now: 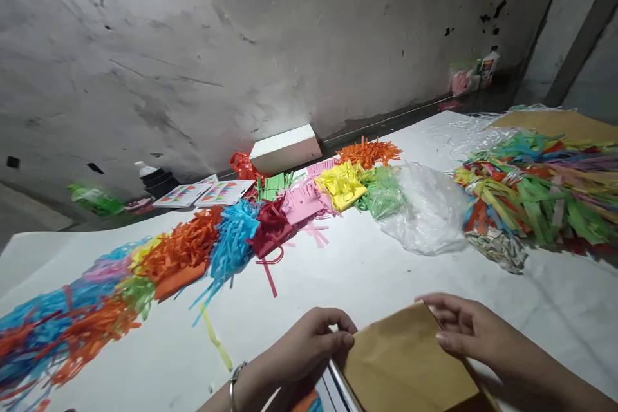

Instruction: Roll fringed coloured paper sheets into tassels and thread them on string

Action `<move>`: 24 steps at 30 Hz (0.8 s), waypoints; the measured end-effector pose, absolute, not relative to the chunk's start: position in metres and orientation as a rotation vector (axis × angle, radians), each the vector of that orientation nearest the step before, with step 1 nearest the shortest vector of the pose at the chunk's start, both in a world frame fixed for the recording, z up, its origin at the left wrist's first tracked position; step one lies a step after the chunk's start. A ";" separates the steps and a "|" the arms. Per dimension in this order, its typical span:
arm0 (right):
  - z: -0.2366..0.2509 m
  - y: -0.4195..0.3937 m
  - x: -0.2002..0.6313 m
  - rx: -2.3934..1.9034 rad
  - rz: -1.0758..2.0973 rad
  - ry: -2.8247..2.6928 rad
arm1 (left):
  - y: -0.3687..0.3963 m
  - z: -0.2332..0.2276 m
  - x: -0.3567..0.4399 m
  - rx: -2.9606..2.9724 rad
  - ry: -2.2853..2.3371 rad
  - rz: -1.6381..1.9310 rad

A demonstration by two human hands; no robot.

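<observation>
A piece of brown kraft paper [405,360], perhaps a folded bag or envelope, stands at the bottom of the view. Its lower end runs out of the picture. My left hand [321,341], with a bracelet at the wrist, pinches its upper left edge between thumb and fingers. On the opposite side, my right hand [463,328] is closed on the upper right corner, thumb over the edge. Below my left hand show the white edges of something flat [338,386], with bits of orange and blue beside it.
Fringed tissue paper lies across the white tabletop [338,277], including orange [188,244], blue [236,232] and yellow [342,183] bunches. A clear plastic bag [425,212] and a multicoloured tassel pile [545,193] lie right. A white box [286,149] stands by the wall.
</observation>
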State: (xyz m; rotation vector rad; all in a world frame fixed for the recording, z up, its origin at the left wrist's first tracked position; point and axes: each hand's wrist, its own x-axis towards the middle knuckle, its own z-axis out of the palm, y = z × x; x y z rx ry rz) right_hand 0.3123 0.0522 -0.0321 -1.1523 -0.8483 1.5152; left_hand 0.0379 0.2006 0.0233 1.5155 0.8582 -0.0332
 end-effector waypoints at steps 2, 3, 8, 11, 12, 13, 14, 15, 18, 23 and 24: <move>-0.030 0.050 0.310 -1.042 1.655 -0.810 | 0.200 0.023 0.035 1.458 0.857 0.005; -0.029 0.049 0.309 -1.027 1.652 -0.773 | 0.199 0.023 0.034 1.430 0.851 0.028; -0.019 0.048 0.308 -1.113 1.512 -0.617 | 0.195 0.023 0.025 1.212 0.715 0.082; -0.016 0.047 0.304 -1.129 1.471 -0.625 | 0.189 0.026 0.025 1.151 0.669 0.063; -0.016 0.047 0.302 -1.113 1.467 -0.650 | 0.186 0.026 0.026 1.143 0.659 0.051; -0.018 0.047 0.300 -1.089 1.476 -0.677 | 0.183 0.026 0.028 1.133 0.651 0.045; -0.020 0.047 0.297 -1.065 1.491 -0.702 | 0.181 0.025 0.029 1.126 0.643 0.039; -0.022 0.047 0.295 -1.051 1.504 -0.717 | 0.180 0.023 0.030 1.122 0.641 0.037; -0.030 0.047 0.292 -1.106 1.493 -0.728 | 0.183 0.021 0.027 1.186 0.741 0.098; -0.030 0.048 0.291 -1.297 1.378 -0.744 | 0.199 0.044 0.015 1.722 1.083 0.227; -0.026 0.049 0.290 -1.307 1.376 -0.741 | 0.198 0.051 0.016 1.824 1.096 0.198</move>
